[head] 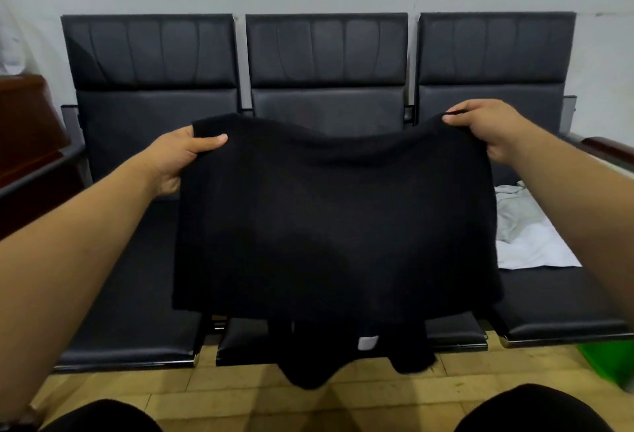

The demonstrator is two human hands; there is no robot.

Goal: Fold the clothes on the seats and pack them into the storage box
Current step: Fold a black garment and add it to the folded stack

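The person has the black top (336, 219) held up in the air over the middle seat (326, 112), stretched wide between both hands. The left grip (175, 157) pinches the upper left corner with the thumb lying across the front of the cloth, and the right grip (487, 129) is clenched on the upper right corner, fingers curled over the edge. The top edge sags a little between them. Below the held panel more black cloth with a pale tag (367, 342) hangs over the front of the seat toward the floor (206, 394); I cannot tell whether that is the same garment or another. To my eye this is the squaring-up before a fold, with little packed so far. It would go best if both corners were kept level and pulled just taut enough to take out the sag, then the cloth laid flat on the seat pad so the side edges line up before it is doubled over. Soft knit like this will slump and skew if one corner is let go early. A white garment (528, 236) lies crumpled on the right seat, not yet folded, and a green bin (610, 359), probably the storage box, peeks in on the floor at the far right.
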